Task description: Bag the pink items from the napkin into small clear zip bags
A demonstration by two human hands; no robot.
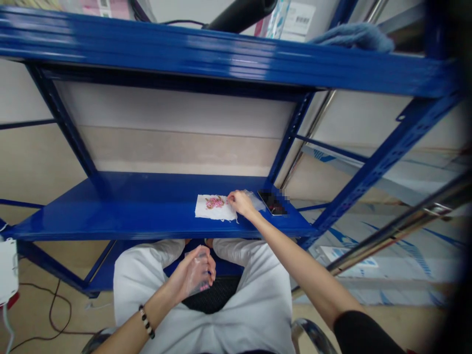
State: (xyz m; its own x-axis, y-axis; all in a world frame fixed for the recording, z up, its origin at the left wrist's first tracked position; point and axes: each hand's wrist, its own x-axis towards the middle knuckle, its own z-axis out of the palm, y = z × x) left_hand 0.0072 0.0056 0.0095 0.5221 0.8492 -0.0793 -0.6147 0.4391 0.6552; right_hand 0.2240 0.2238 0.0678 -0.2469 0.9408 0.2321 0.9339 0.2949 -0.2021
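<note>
Right hand (241, 202) over blue metal shelf (110, 219), fingers narrow, touching right edge of white tissue (205, 212), grip unclear; pink beads (214, 202) on tissue, long axis along shelf, left of hand; right hand nearer. Left hand (191, 275) below shelf, closed around clear plastic piece (202, 273)

We seem to be in a storeroom or plain workroom: a blue steel shelving rack (221, 54) fills the view, a barcoded package (297, 19) sits on top (a fuzzy blue cloth (354, 37) lies nearby), and a loose cable (55, 314) trails across the floor (33, 314).
</note>
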